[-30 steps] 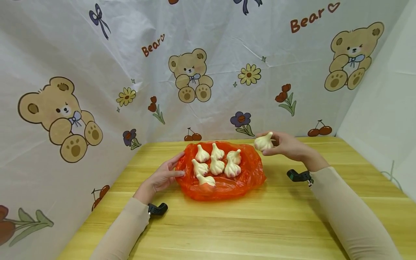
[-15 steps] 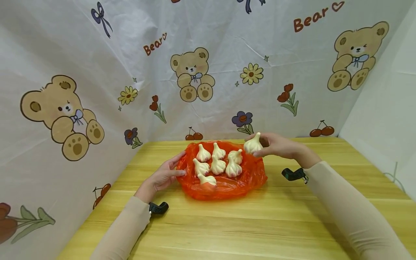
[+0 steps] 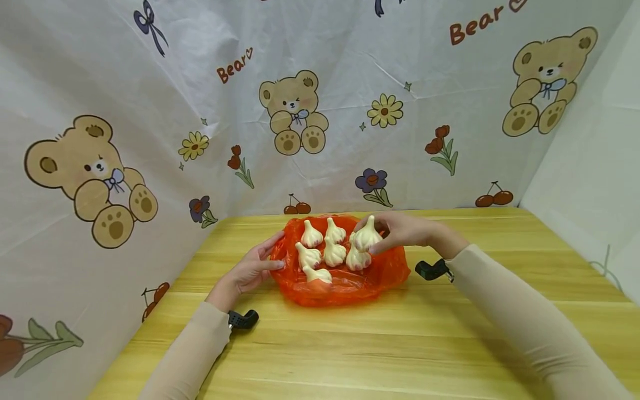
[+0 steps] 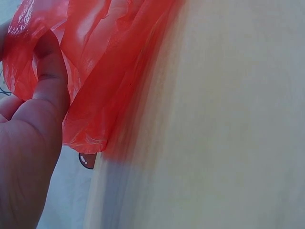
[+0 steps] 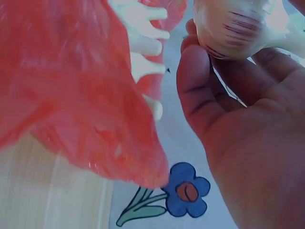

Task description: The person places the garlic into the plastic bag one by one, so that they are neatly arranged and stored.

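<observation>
A red plastic bag [image 3: 340, 297] lies on the table with its mouth spread wide, and several garlic bulbs [image 3: 309, 257] sit inside it, stems mostly pointing up. My left hand [image 3: 252, 269] grips the bag's left edge; in the left wrist view the thumb [image 4: 52, 78] presses against the crinkled plastic [image 4: 107, 43]. Over the right part of the bag, my right hand [image 3: 405, 230] holds another garlic bulb [image 3: 367, 238] between thumb and fingers, stem up. That bulb covers part of the bulbs behind it. Purple-red streaks mark the held bulb [image 5: 238, 28] in the right wrist view.
The wooden table [image 3: 330, 355] extends in front of the bag and to its right. A curtain [image 3: 340, 166] printed with bears and flowers hangs along the back and left. At the far right is a white wall [image 3: 595, 194] with a thin cable near the table edge.
My right hand has carried the garlic bulb leftward and slightly down, from beyond the bag's right rim to over the bulbs inside. The left hand stays on the bag's left edge.
</observation>
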A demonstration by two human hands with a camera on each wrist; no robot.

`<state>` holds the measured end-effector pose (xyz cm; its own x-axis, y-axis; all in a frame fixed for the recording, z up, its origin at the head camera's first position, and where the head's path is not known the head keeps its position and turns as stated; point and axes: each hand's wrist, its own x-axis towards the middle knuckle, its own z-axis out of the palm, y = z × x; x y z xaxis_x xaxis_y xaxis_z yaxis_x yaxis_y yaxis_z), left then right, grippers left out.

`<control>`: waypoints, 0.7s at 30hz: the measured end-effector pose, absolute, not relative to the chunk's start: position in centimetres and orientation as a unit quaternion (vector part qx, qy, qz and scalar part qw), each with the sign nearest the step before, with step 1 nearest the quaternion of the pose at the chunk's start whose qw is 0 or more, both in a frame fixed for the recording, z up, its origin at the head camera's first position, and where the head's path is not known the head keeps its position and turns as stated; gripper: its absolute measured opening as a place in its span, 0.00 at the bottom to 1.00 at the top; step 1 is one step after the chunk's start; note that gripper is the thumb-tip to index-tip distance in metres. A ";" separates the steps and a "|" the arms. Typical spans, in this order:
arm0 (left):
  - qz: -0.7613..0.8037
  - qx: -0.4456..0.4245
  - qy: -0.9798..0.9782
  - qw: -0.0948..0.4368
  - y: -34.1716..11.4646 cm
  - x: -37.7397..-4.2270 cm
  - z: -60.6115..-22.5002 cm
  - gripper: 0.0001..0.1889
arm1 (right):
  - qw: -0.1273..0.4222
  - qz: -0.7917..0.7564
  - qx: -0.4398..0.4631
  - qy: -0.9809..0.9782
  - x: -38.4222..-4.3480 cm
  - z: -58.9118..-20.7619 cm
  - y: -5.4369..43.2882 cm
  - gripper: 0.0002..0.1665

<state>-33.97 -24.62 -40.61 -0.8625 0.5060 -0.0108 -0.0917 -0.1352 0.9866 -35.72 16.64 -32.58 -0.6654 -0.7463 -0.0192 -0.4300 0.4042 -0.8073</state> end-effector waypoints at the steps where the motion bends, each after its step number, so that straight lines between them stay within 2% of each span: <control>1: 0.735 0.165 0.625 0.204 -24.6 -34.0 -40.6 0.47 | 0.196 -0.408 -0.362 0.815 -35.7 -32.6 16.4 0.34; 10: 0.737 0.169 0.621 0.208 -24.7 -34.0 -40.7 0.47 | 0.200 -0.358 -0.380 0.829 -36.3 -32.8 14.1 0.32; 21: 0.739 0.171 0.619 0.204 -24.7 -34.0 -40.7 0.47 | 0.232 -0.326 -0.388 0.830 -36.9 -32.9 11.9 0.32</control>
